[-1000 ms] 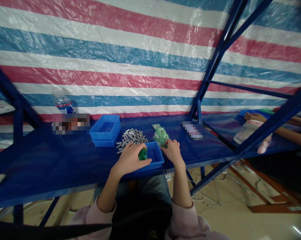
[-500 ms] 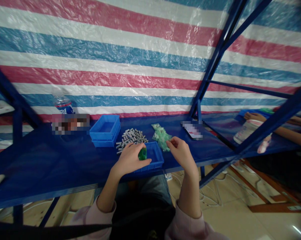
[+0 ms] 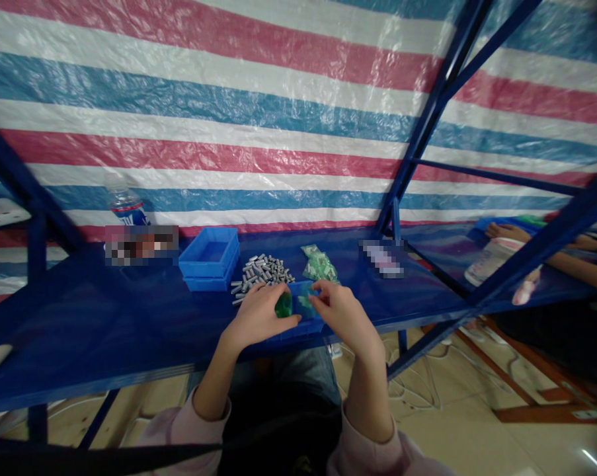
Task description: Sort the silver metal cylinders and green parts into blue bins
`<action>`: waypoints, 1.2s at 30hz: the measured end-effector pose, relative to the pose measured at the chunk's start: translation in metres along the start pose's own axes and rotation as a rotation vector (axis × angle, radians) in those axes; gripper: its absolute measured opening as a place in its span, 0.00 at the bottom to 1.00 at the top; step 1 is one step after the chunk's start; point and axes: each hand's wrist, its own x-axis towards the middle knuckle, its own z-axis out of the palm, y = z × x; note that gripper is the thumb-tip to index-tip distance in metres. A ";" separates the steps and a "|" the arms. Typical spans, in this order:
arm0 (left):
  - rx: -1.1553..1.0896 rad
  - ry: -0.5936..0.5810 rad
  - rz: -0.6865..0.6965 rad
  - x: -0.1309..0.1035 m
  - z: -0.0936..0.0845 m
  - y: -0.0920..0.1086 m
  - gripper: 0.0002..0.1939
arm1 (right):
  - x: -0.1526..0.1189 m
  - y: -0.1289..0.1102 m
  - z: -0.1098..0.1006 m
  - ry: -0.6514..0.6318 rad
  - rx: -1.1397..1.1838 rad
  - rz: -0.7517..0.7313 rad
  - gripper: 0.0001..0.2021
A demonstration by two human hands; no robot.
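Observation:
My left hand [image 3: 261, 311] is curled around a shiny dark-green piece [image 3: 283, 305]; its kind does not show clearly. To its right, my right hand [image 3: 338, 305] pinches a small, thin see-through plastic bag [image 3: 305, 301] with a greenish tint. Both hands are over a small blue tray [image 3: 298, 327], which they partly cover. Just beyond the right hand lies a pile of clear-and-green plastic bags [image 3: 320, 265]. A heap of short grey metal cylinders [image 3: 264, 271] lies beyond the left hand.
Two stacked blue trays [image 3: 209, 261] stand left of the metal pieces. A plastic bottle [image 3: 128, 208] stands at the back left, and a blurred phone-like thing [image 3: 381, 258] lies right. Blue frame bars [image 3: 422, 125] rise behind the table; another person's hand [image 3: 507, 231] is at far right.
My right hand has moved left from the pile of plastic bags to above the tray, bringing a small see-through bag. My left hand has stayed nearly still.

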 end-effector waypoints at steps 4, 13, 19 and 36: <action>-0.003 0.005 0.010 0.000 0.000 0.000 0.14 | 0.005 -0.007 0.013 -0.114 -0.119 -0.057 0.12; -0.022 0.003 0.016 0.001 0.000 0.000 0.14 | 0.010 -0.013 0.019 -0.149 -0.130 -0.122 0.13; -0.064 -0.016 0.014 0.001 0.000 -0.002 0.23 | 0.010 -0.017 0.017 -0.173 -0.067 -0.151 0.15; -0.046 -0.013 -0.016 0.002 0.002 -0.002 0.21 | 0.010 -0.012 0.018 -0.224 0.126 -0.221 0.15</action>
